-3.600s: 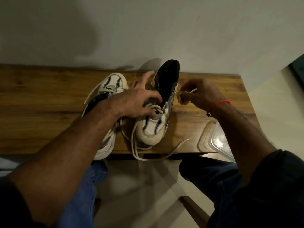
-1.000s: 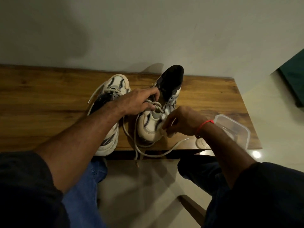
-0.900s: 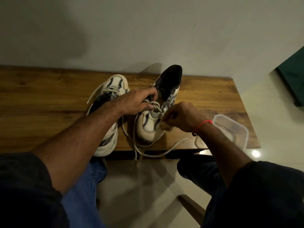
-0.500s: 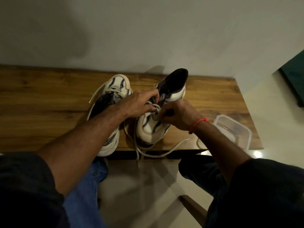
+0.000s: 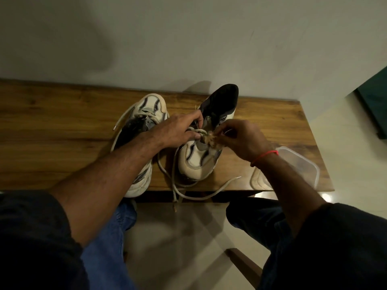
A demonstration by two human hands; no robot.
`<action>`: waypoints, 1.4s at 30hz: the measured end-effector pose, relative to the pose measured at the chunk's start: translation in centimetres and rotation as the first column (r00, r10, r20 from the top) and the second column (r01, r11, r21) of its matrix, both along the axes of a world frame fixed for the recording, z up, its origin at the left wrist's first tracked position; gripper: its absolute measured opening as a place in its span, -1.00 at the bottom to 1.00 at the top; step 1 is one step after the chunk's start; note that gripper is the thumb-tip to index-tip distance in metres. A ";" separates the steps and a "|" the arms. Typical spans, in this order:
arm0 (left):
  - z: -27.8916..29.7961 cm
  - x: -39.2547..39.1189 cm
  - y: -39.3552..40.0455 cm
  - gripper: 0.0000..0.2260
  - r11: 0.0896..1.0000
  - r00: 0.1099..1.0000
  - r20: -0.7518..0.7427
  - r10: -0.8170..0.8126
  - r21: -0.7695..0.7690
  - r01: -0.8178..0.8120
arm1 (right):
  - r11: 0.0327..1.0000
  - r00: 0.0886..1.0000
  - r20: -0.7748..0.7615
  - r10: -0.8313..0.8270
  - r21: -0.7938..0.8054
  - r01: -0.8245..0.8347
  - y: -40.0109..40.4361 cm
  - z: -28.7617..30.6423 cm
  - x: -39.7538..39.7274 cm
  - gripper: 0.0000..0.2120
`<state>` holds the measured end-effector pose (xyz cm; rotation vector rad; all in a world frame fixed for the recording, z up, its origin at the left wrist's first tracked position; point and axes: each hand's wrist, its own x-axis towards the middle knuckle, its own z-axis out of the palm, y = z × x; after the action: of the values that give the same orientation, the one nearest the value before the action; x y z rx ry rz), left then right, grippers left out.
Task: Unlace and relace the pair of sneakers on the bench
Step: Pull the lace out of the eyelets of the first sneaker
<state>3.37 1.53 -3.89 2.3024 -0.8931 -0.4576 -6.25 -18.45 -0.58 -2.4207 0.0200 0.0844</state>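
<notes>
Two sneakers sit side by side on the wooden bench [image 5: 62, 143], and both hands work at the one on the right. The left hand [image 5: 178, 130] lies across the throat of the right sneaker [image 5: 199, 162], its fingers curled down onto the crossed lace [image 5: 195, 131] there, with the thumb pressed against the loops near the tongue. Just to the right of it, nearly touching, the right hand [image 5: 245, 139] pinches the frayed lace end [image 5: 210, 138] between thumb and fingertips, holding it just above the eyelets on that side of the shoe. The sneaker's dark opening rises beyond both hands, toward the wall, and its pale toe points back toward the person, below the hands.

Slack lace [image 5: 201, 195] loops out from under the hands, trails over the near edge of the bench and hangs down, with one tip lying on the wood below the right wrist. A red thread bracelet [image 5: 265, 156] circles that wrist.

The left sneaker [image 5: 144, 122] lies under and beyond the left forearm, heel end near the bench edge, its own lace loose, with one end trailing off to the left. A clear plastic container [image 5: 299, 164] rests at the bench corner, just past the right wrist on the outer side
</notes>
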 end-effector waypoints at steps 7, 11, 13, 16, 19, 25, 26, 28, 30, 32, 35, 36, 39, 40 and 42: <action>-0.3 -0.4 -0.1 -0.80 0.999 1.000 0.022 0.014 -0.040 -0.013 | 0.878 0.834 -0.382 0.398 -0.103 -0.467 1.9 0.1 -0.5 -0.87; 0.1 -0.2 -0.3 -0.79 0.999 1.000 0.011 0.023 -0.029 -0.022 | 0.851 0.735 -0.491 0.468 0.026 -0.525 2.2 0.9 -1.2 -0.87; 0.2 0.0 -0.3 -0.79 0.999 1.000 0.011 0.019 -0.027 -0.019 | 0.939 0.880 -0.330 0.343 0.091 -0.332 1.5 1.4 -0.7 -0.88; 0.0 0.1 -0.3 -0.79 0.999 1.000 0.011 0.022 -0.028 -0.022 | 0.994 0.996 -0.012 0.084 0.074 -0.083 1.1 1.2 0.2 -0.90; -0.2 0.2 -0.4 -0.80 0.999 1.000 0.007 0.028 -0.028 -0.028 | 0.978 0.983 0.076 0.169 -0.139 -0.157 2.4 -0.3 0.3 -0.87; -0.6 0.0 -0.3 -0.78 0.999 0.999 0.000 0.032 -0.001 -0.032 | 0.829 0.871 -0.133 0.472 -0.267 -0.490 5.9 -0.3 -0.9 -0.82; -0.5 0.0 -0.3 -0.78 0.999 0.999 0.001 0.038 0.000 -0.038 | 0.804 0.839 -0.182 0.512 -0.242 -0.543 5.9 0.0 -1.0 -0.82; -0.1 0.1 -0.3 -0.78 0.999 0.999 -0.009 0.043 -0.010 -0.043 | 0.799 0.817 -0.236 0.526 -0.190 -0.570 5.3 0.9 -0.8 -0.83; 0.2 0.2 -0.3 -0.78 0.999 0.998 -0.039 0.041 -0.013 -0.041 | 0.858 0.867 -0.197 0.458 -0.159 -0.489 3.9 1.1 -0.5 -0.84; 0.3 0.3 -0.2 -0.79 0.999 0.998 -0.054 0.035 -0.016 -0.036 | 0.941 0.952 -0.055 0.303 -0.143 -0.308 2.8 0.6 0.0 -0.85; 0.1 0.2 -0.2 -0.83 0.999 0.999 -0.041 0.032 -0.033 -0.033 | 0.946 0.967 0.055 0.248 -0.227 -0.229 3.3 -0.6 0.5 -0.83; 0.0 0.2 -0.3 -0.83 0.999 0.999 -0.032 0.032 -0.031 -0.033 | 0.921 0.954 0.026 0.299 -0.270 -0.282 4.0 -0.6 0.5 -0.83; -0.2 -0.1 -0.5 -0.82 0.999 0.999 -0.010 0.044 -0.013 -0.044 | 0.824 0.863 -0.151 0.481 -0.257 -0.505 5.8 -0.1 -0.3 -0.81; -0.3 -0.1 -0.5 -0.81 0.998 0.998 -0.009 0.055 -0.017 -0.055 | 0.782 0.812 -0.217 0.542 -0.224 -0.582 6.2 0.1 -0.7 -0.81; -0.3 -0.1 -0.4 -0.80 0.996 0.997 -0.007 0.080 -0.024 -0.081 | 0.674 0.686 -0.377 0.623 -0.185 -0.715 6.7 0.1 -1.7 -0.81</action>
<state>3.31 1.18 -4.14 2.3038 -0.7952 -0.4169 -7.99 -11.79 -0.44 -2.5804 -0.8126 0.8369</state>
